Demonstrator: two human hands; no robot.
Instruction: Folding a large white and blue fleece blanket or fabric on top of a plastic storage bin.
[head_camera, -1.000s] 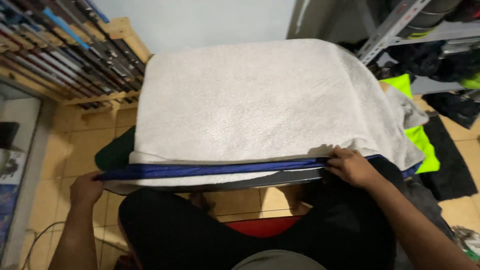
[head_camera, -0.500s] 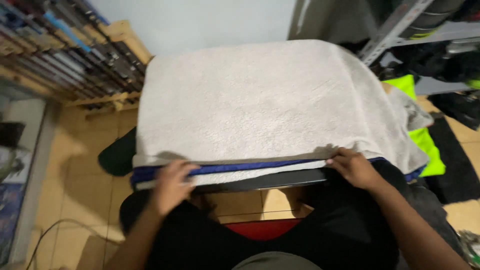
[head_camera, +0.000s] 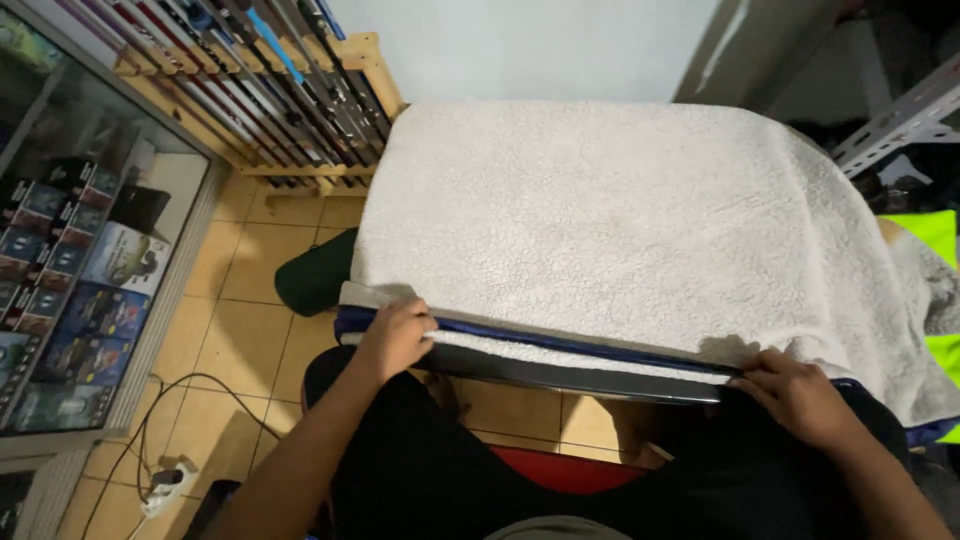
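- The left hand (head_camera: 395, 338) reaches forward from a bare forearm that comes up from the lower left, palm down, at the near left corner of the white fleece blanket (head_camera: 610, 220).
- Its fingers curl over the blue edge (head_camera: 520, 340) of the blanket and pinch it against the thumb, so the hand is closed on the fabric at that corner.
- The right hand (head_camera: 795, 390) lies at the near right end of the same edge, the arm coming in from the lower right with the wrist low and the knuckles up.
- Its fingers are bent and press on the hem where the white fleece meets the blue edge; whether they grip it or only hold it down cannot be told.
- The blanket lies spread flat over a table (head_camera: 590, 378), fleece side up, and covers the whole top; its right side hangs down past the table's end.
- The blue edge runs along the near side between the two hands, just above the table's dark front rim.
- The person's lap in black trousers (head_camera: 480, 480) sits just below that rim.
- A wooden rack (head_camera: 330, 110) of long rods stands at the table's far left, and a glass cabinet (head_camera: 90, 250) with boxes lines the left wall.
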